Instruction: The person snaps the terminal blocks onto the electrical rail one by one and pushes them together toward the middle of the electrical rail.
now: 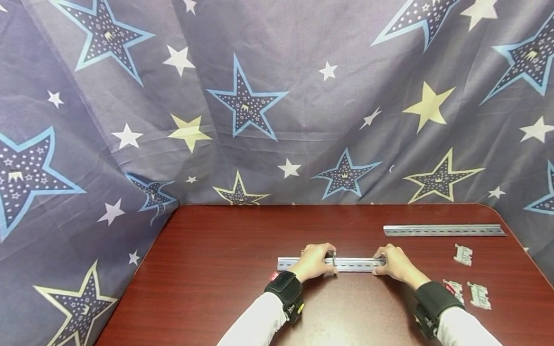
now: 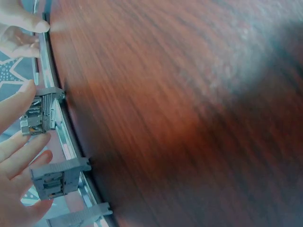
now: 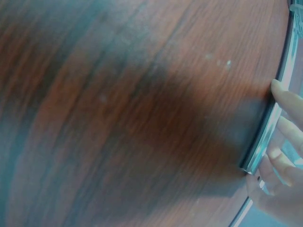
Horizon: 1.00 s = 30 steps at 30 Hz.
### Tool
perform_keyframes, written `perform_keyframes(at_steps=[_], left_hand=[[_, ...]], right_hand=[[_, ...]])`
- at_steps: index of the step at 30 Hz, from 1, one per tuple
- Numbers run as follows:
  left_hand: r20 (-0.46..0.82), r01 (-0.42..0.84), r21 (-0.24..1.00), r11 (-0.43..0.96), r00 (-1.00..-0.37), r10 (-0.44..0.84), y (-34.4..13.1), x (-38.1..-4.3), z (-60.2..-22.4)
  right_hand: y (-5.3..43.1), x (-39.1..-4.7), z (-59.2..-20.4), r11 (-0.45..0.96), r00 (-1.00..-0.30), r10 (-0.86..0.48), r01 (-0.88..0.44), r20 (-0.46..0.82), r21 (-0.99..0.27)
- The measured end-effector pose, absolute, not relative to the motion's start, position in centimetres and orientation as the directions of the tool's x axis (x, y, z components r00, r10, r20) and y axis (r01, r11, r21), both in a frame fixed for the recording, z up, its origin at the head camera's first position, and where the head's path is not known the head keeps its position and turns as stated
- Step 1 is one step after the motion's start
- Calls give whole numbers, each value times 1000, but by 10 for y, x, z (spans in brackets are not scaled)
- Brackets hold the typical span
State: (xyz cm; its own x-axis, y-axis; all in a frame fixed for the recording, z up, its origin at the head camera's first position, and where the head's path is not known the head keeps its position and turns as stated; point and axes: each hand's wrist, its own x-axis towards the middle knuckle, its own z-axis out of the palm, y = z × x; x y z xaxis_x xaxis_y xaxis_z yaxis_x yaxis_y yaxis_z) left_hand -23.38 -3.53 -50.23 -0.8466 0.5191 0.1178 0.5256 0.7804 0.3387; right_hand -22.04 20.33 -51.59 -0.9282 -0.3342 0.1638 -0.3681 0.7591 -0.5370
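A gray-violet cloth (image 1: 258,161) printed with blue-edged, white and yellow stars hangs in loose folds behind a slotted metal rail (image 1: 357,264), covering the whole backdrop. Beneath the rail spreads a glossy reddish-brown table (image 1: 202,306), its dark wood grain streaked and, nearer the camera than the rail, lit by a bright patch of glare. Two white sleeves (image 1: 253,327) reach in from the near side of the rail, each ending in a black wristband (image 1: 285,290). The rail itself is long, straight and silvery, with a row of dark slots down its middle; a second slotted rail (image 1: 445,230) of the same kind lies beyond it to the right. The person's right hand (image 1: 397,263) grips the rail near its right end, thumb on the near edge and fingers on the far side, the gap no wider than the rail. The left hand (image 1: 315,260) holds a gray block (image 2: 42,113) on the rail narrowly between thumb and fingers. Two more gray, ribbed blocks (image 2: 56,182) sit on the rail farther left. To the right of the rail lie three pale, notched pieces (image 1: 480,295), one partly behind the right wristband and marked with red.
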Motion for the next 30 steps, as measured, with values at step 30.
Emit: perform_keyframes(at_steps=[30], left_hand=[[116,551,324,769,-830,545,-23,-234,-503]], right_hand=[[204,-221,-517,760,-934,-324,-353,153,-545]])
